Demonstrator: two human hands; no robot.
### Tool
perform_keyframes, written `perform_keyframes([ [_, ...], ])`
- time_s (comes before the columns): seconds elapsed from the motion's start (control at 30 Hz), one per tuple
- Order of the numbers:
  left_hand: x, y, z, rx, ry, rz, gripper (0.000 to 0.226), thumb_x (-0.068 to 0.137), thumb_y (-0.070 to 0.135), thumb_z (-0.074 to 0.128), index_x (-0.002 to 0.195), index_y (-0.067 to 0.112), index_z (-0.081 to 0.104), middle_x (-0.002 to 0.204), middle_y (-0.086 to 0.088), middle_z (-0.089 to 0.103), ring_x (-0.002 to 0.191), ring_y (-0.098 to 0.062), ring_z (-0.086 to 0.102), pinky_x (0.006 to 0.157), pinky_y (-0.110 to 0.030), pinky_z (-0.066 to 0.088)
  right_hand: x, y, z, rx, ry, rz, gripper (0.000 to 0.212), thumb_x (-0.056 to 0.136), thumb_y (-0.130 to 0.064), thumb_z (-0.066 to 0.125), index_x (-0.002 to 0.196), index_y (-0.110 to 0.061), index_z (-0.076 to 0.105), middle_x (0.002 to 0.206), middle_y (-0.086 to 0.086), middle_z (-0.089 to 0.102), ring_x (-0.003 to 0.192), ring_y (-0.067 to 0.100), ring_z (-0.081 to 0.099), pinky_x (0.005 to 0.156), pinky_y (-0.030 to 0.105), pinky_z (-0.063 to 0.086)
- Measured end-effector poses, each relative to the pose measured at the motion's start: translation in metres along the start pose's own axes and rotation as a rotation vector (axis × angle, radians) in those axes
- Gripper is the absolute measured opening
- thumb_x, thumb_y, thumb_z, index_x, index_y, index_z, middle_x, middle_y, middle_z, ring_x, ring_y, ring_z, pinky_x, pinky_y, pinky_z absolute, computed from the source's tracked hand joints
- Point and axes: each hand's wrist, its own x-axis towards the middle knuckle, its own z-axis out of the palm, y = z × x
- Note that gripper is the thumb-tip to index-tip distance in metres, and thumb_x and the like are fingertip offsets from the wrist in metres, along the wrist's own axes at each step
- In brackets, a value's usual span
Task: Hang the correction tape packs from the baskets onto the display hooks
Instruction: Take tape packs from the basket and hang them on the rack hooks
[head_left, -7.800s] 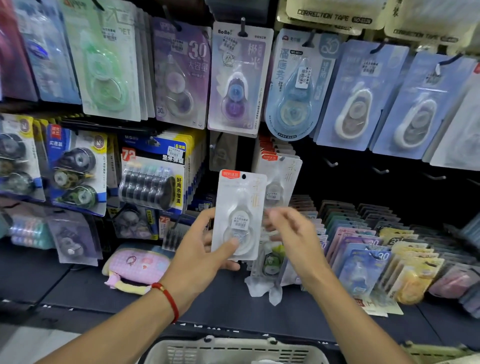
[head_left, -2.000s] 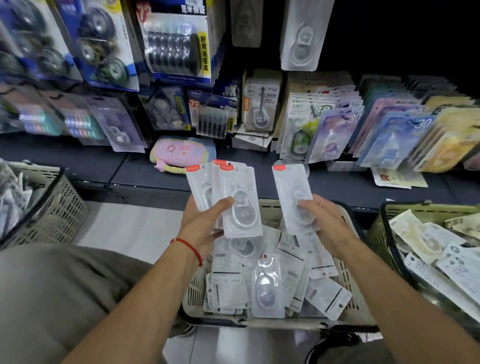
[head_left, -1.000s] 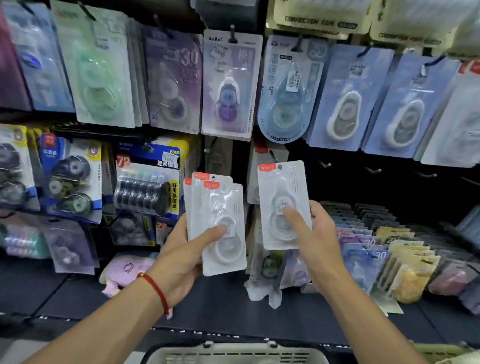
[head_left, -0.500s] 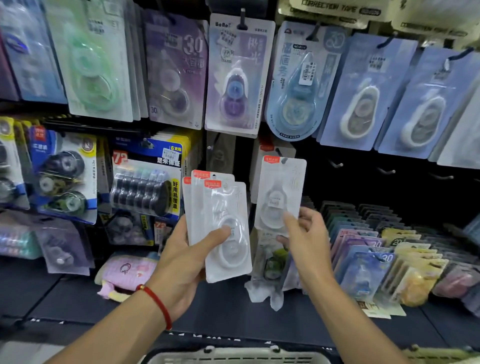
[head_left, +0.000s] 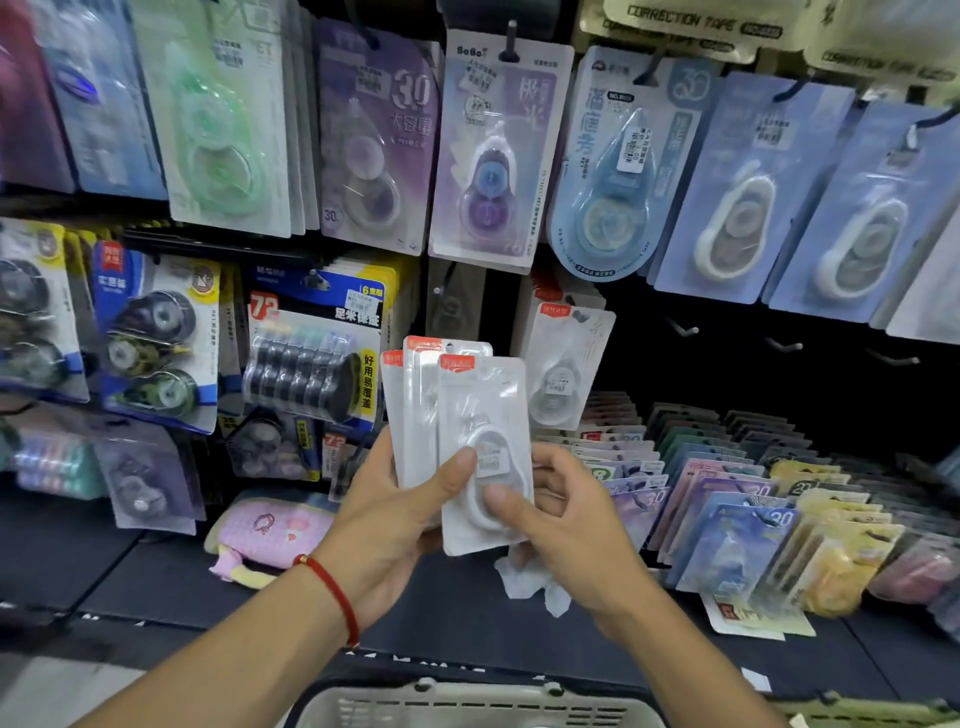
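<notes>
My left hand (head_left: 395, 525) holds a fan of three white correction tape packs (head_left: 457, 415) with red top labels, its thumb pressed on the front one. My right hand (head_left: 566, 530) pinches the lower part of that front pack (head_left: 483, 395) from the right. Behind them, an identical white pack (head_left: 566, 364) hangs on a display hook in the middle row, in front of others of its kind. The rim of a pale basket (head_left: 467, 701) shows at the bottom edge.
Blue, purple and green tape cards (head_left: 498, 150) hang across the top row. Bare hooks (head_left: 784, 344) stick out at the right. Multi-roll packs (head_left: 317, 358) hang at the left. Upright cards (head_left: 727, 493) fill the shelf at right; a pink pouch (head_left: 270, 535) lies on it.
The single pack that my right hand held up to the hook now hangs there. My right hand has let go and come down onto the front pack in my left hand.
</notes>
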Motion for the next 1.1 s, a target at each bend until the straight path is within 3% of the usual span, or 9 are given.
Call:
perform_keyframes([
  [0.1, 0.001, 0.002, -0.002, -0.012, -0.006, -0.030, 0.054, 0.088, 0.025, 0.077, 0.139, 0.029, 0.058, 0.130, -0.006, 0.074, 0.115, -0.034, 0.074, 0.085, -0.057, 0.063, 0.000, 0.001, -0.011, 0.026, 0.088, -0.058, 0.034, 0.094, -0.030, 0.080, 0.119, -0.037, 0.058, 0.103, 0.003, 0.078, 0.061, 0.033, 0.068, 0.045, 0.038, 0.053],
  [0.2, 0.002, 0.002, -0.003, -0.026, 0.041, -0.050, 0.054, 0.084, 0.022, 0.080, 0.135, 0.030, 0.063, 0.125, -0.005, 0.076, 0.110, -0.032, 0.076, 0.081, -0.057, 0.064, 0.004, 0.005, -0.024, 0.059, 0.249, -0.113, 0.027, 0.101, -0.022, 0.069, 0.111, -0.045, 0.058, 0.096, 0.003, 0.077, 0.050, 0.026, 0.059, 0.044, 0.035, 0.052],
  [0.37, 0.000, 0.001, -0.002, -0.005, 0.064, -0.059, 0.051, 0.080, 0.021, 0.080, 0.128, 0.031, 0.067, 0.120, -0.004, 0.078, 0.105, -0.032, 0.077, 0.079, -0.058, 0.064, 0.013, 0.003, -0.037, 0.100, 0.347, -0.161, 0.028, 0.103, -0.028, 0.067, 0.123, -0.046, 0.057, 0.109, -0.004, 0.078, 0.053, 0.022, 0.062, 0.053, 0.028, 0.055],
  [0.53, 0.000, 0.001, -0.001, 0.015, 0.068, -0.063, 0.051, 0.079, 0.022, 0.081, 0.127, 0.032, 0.068, 0.120, -0.004, 0.078, 0.106, -0.032, 0.077, 0.080, -0.060, 0.064, 0.015, -0.001, -0.043, 0.117, 0.345, -0.183, 0.033, 0.102, -0.029, 0.069, 0.133, -0.035, 0.060, 0.103, 0.001, 0.080, 0.049, 0.019, 0.059, 0.051, 0.027, 0.054],
  [0.73, 0.000, 0.001, -0.002, 0.015, 0.079, -0.066, 0.050, 0.079, 0.023, 0.082, 0.126, 0.031, 0.068, 0.119, -0.004, 0.078, 0.105, -0.032, 0.077, 0.078, -0.058, 0.064, 0.015, -0.008, -0.046, 0.117, 0.348, -0.199, 0.037, 0.098, -0.034, 0.073, 0.134, -0.028, 0.065, 0.106, 0.001, 0.081, 0.046, 0.019, 0.063, 0.050, 0.026, 0.054],
  [0.87, 0.000, 0.002, -0.002, 0.008, 0.083, -0.067, 0.053, 0.079, 0.023, 0.082, 0.129, 0.030, 0.067, 0.120, -0.004, 0.078, 0.106, -0.032, 0.077, 0.078, -0.057, 0.064, 0.013, -0.009, -0.043, 0.105, 0.355, -0.207, 0.040, 0.097, -0.035, 0.074, 0.135, -0.027, 0.065, 0.111, -0.006, 0.080, 0.056, 0.026, 0.073, 0.053, 0.030, 0.060],
  [1.0, 0.000, 0.002, -0.003, 0.012, 0.076, -0.065, 0.056, 0.077, 0.025, 0.083, 0.130, 0.030, 0.066, 0.122, -0.005, 0.077, 0.108, -0.032, 0.077, 0.078, -0.057, 0.064, 0.012, -0.006, -0.041, 0.087, 0.411, -0.203, 0.030, 0.102, -0.023, 0.067, 0.132, -0.027, 0.068, 0.109, -0.008, 0.080, 0.053, 0.027, 0.072, 0.053, 0.029, 0.059],
  [1.1, 0.000, 0.002, -0.004, 0.011, 0.076, -0.065, 0.058, 0.076, 0.025, 0.083, 0.131, 0.029, 0.066, 0.122, -0.005, 0.077, 0.109, -0.033, 0.076, 0.079, -0.058, 0.064, 0.013, -0.003, -0.042, 0.107, 0.421, -0.204, 0.039, 0.098, -0.010, 0.055, 0.132, -0.025, 0.068, 0.105, -0.004, 0.081, 0.056, 0.030, 0.074, 0.053, 0.030, 0.059],
])
